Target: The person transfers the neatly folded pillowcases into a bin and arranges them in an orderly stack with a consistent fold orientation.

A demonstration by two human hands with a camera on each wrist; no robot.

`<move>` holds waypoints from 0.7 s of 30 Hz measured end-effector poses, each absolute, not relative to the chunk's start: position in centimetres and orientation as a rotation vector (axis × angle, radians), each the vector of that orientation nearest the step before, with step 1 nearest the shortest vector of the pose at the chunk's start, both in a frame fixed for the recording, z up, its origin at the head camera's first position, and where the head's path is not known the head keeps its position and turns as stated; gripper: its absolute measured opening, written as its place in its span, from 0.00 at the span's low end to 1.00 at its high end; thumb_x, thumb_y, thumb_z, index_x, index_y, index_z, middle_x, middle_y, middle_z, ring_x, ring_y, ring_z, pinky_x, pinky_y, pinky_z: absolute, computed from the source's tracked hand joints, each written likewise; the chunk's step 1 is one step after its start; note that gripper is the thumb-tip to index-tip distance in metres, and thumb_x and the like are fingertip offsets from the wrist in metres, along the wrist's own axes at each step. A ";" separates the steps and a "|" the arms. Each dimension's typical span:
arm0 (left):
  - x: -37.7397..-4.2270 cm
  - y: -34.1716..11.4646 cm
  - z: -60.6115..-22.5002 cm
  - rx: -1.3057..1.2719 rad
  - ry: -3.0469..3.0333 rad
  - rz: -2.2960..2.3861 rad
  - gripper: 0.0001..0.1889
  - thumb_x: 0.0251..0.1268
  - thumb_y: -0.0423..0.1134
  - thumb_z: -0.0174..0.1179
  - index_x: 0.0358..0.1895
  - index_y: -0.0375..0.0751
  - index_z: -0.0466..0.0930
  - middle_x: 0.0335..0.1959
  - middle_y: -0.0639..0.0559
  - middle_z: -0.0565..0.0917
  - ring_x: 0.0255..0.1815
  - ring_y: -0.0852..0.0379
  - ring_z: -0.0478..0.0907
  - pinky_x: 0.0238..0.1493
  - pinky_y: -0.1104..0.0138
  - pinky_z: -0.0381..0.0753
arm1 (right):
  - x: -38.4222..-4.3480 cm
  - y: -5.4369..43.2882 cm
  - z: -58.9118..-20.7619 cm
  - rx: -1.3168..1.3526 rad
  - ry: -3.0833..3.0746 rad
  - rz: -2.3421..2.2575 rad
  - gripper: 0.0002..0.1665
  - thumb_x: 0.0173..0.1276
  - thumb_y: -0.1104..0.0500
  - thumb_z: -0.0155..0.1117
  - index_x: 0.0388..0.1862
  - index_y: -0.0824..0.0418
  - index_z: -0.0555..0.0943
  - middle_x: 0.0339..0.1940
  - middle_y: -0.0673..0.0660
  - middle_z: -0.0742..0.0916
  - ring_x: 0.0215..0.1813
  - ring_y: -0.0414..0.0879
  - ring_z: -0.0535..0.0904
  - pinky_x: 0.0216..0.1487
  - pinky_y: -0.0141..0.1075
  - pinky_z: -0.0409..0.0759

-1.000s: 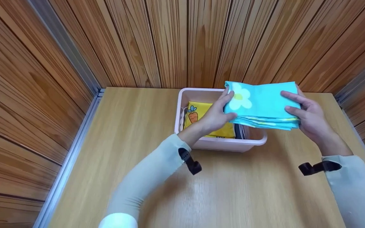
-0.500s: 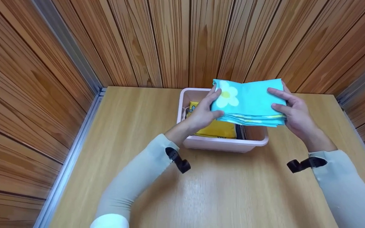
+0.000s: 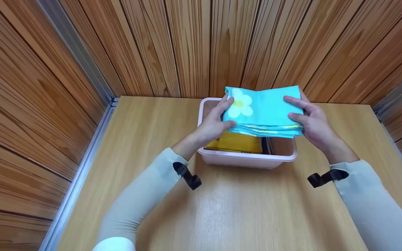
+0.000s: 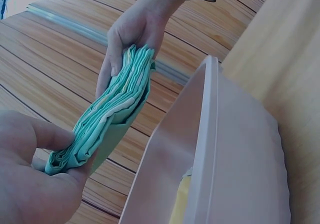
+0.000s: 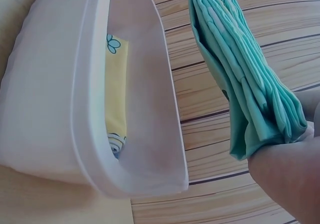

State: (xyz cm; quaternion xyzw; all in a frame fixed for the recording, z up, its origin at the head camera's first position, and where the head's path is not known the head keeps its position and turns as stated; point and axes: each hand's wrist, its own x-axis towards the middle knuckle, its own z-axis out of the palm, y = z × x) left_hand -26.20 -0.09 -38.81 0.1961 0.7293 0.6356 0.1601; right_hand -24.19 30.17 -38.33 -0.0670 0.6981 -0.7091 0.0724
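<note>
A folded turquoise cloth (image 3: 274,104) with a white flower is held level above a pale pink bin (image 3: 246,159). My left hand (image 3: 213,123) grips its left end, thumb on the near edge and fingers over the top and beneath. At the opposite end, my right hand (image 3: 314,122) pinches it the same way. Many stacked layers of the cloth (image 4: 107,106) show edge-on in the left wrist view, clear of the bin's rim. Inside the bin lies a folded yellow cloth (image 3: 239,143), partly covered from the head view; a dark striped fabric (image 3: 267,145) is beside it.
The bin stands on a wooden table (image 3: 222,209) near the plank back wall (image 3: 194,45). A plank side wall (image 3: 30,104) with a metal rail (image 3: 82,157) borders the table on the left. Each wrist wears a black strap-on camera (image 3: 187,175).
Both hands have carried the turquoise cloth leftward, from over the bin's right side to more squarely above it. More of the yellow cloth is now covered. The bin stays in place.
</note>
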 end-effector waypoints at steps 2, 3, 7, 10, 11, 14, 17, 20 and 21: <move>-26.3 -0.3 -38.9 0.551 2.088 1.816 0.39 0.73 0.22 0.54 0.82 0.41 0.49 0.85 0.58 0.39 0.83 0.59 0.38 0.77 0.69 0.53 | -24.3 29.9 -38.4 -0.198 2.085 -2.128 0.29 0.78 0.69 0.53 0.77 0.66 0.67 0.85 0.44 0.36 0.83 0.50 0.23 0.78 0.46 0.51; -26.3 -0.5 -38.9 0.544 2.092 1.816 0.39 0.73 0.22 0.54 0.82 0.42 0.49 0.85 0.58 0.39 0.84 0.58 0.38 0.77 0.68 0.53 | -24.4 29.8 -38.4 -0.197 2.082 -2.127 0.29 0.79 0.69 0.52 0.77 0.66 0.66 0.85 0.45 0.36 0.83 0.50 0.23 0.79 0.46 0.50; -26.4 -0.8 -39.2 0.516 2.110 1.812 0.38 0.73 0.23 0.53 0.82 0.42 0.50 0.85 0.57 0.40 0.84 0.57 0.39 0.78 0.67 0.53 | -24.7 29.6 -38.5 -0.176 2.089 -2.112 0.30 0.79 0.69 0.51 0.78 0.66 0.65 0.85 0.44 0.36 0.83 0.49 0.23 0.79 0.47 0.47; -26.4 -1.0 -39.4 0.506 2.117 1.814 0.38 0.73 0.23 0.54 0.82 0.42 0.50 0.85 0.57 0.41 0.84 0.57 0.40 0.78 0.67 0.54 | -24.8 29.5 -38.6 -0.149 2.095 -2.101 0.30 0.79 0.69 0.50 0.79 0.65 0.64 0.85 0.43 0.36 0.83 0.48 0.23 0.78 0.47 0.47; -26.4 -1.1 -39.4 0.505 2.119 1.812 0.38 0.73 0.23 0.54 0.82 0.42 0.51 0.85 0.57 0.41 0.84 0.57 0.39 0.78 0.67 0.54 | -24.8 29.5 -38.6 -0.143 2.096 -2.099 0.31 0.79 0.70 0.50 0.79 0.65 0.64 0.85 0.42 0.36 0.83 0.48 0.23 0.78 0.47 0.48; -26.4 -1.3 -39.5 0.486 2.127 1.802 0.38 0.74 0.24 0.54 0.82 0.44 0.51 0.85 0.59 0.42 0.84 0.57 0.39 0.78 0.66 0.53 | -24.9 29.3 -38.6 -0.137 2.085 -2.101 0.31 0.79 0.70 0.50 0.79 0.64 0.63 0.85 0.42 0.36 0.83 0.48 0.22 0.78 0.46 0.48; -26.4 -1.5 -39.5 0.465 2.127 1.798 0.38 0.74 0.24 0.54 0.82 0.45 0.52 0.85 0.60 0.42 0.84 0.57 0.39 0.78 0.65 0.52 | -24.8 29.1 -38.6 -0.146 2.090 -2.095 0.31 0.79 0.70 0.50 0.79 0.65 0.63 0.85 0.42 0.36 0.82 0.48 0.22 0.77 0.46 0.49; -26.4 -1.7 -39.6 0.459 2.123 1.792 0.38 0.74 0.24 0.54 0.82 0.46 0.51 0.85 0.60 0.41 0.84 0.57 0.38 0.78 0.65 0.52 | -24.8 29.0 -38.6 -0.157 2.092 -2.090 0.31 0.79 0.70 0.50 0.79 0.66 0.63 0.85 0.43 0.36 0.82 0.48 0.22 0.77 0.46 0.50; -26.4 -1.7 -39.7 0.461 2.120 1.792 0.38 0.74 0.24 0.54 0.82 0.46 0.51 0.85 0.59 0.41 0.84 0.57 0.38 0.78 0.65 0.52 | -24.8 29.0 -38.6 -0.160 2.092 -2.087 0.31 0.79 0.70 0.50 0.79 0.66 0.63 0.85 0.43 0.36 0.82 0.48 0.22 0.78 0.46 0.49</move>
